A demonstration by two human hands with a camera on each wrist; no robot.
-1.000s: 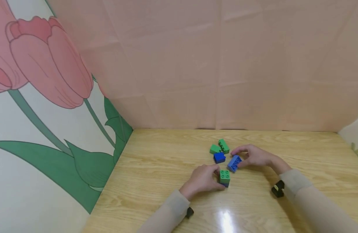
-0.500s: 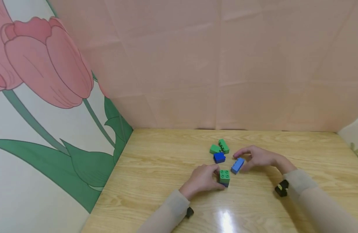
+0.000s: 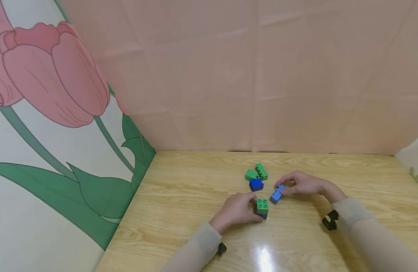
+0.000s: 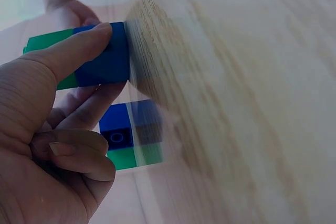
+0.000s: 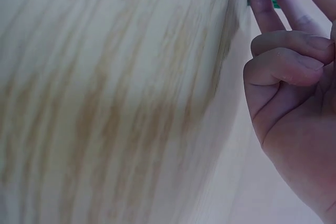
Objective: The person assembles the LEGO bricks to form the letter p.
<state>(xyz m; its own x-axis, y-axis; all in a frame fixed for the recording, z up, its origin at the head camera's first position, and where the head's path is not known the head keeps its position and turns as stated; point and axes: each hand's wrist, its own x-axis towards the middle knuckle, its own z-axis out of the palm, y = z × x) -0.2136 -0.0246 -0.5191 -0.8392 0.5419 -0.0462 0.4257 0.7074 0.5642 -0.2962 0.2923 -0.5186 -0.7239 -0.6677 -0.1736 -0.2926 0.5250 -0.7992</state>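
Note:
In the head view my left hand point(image 3: 238, 208) holds a two-brick stack upright on the table, a green toy brick point(image 3: 262, 204) on top of a dark blue toy brick point(image 4: 102, 56). The left wrist view shows the thumb lying along one side of that stack, with other fingers curled. To the right of it, my right hand point(image 3: 305, 184) pinches a longer light blue toy brick point(image 3: 276, 195) between thumb and fingers, low over the table. Only the brick's hollow end shows at the top of the right wrist view; whether it touches the table I cannot tell.
Just behind the hands lie a loose dark blue brick point(image 3: 256, 184) and two green bricks, one short point(image 3: 251, 174) and one longer point(image 3: 261, 171), close together on the wooden table point(image 3: 181, 189). A pink backdrop point(image 3: 202, 87) rises at the table's far edge.
The light blue brick has been turned in my right hand: its hollow underside faced up earlier, and now its studs show. That hand has shifted slightly right. My left hand and stack stay put.

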